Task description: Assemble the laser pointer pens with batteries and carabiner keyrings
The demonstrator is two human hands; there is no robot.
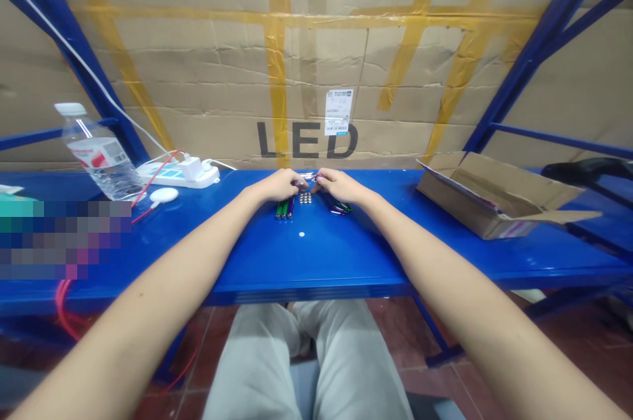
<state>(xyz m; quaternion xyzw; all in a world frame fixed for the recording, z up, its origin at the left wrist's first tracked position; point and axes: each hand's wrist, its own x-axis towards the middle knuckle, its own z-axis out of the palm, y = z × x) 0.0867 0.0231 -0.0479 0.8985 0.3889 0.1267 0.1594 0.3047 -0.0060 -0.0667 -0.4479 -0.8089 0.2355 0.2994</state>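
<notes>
My left hand (281, 185) and my right hand (342, 186) are close together over the middle of the blue table, fingers curled. Something small and purple shows at my right fingertips. Whatever my left fingers hold, if anything, is too small to tell. Small shiny silvery pieces (308, 177) lie between the hands at the back. Nearer, several small round silver pieces (305, 198) sit grouped in rows. Slim green and purple metallic tubes (283, 210) lie side by side below my left hand. More purple and green tubes (339, 208) lie partly under my right hand.
One small white disc (301, 234) lies nearer the front edge of the blue table (316, 268). An open cardboard box (494, 199) stands at right. At left are a water bottle (101, 153), a power strip (180, 173), a white round object (164, 195) and red cables (64, 301).
</notes>
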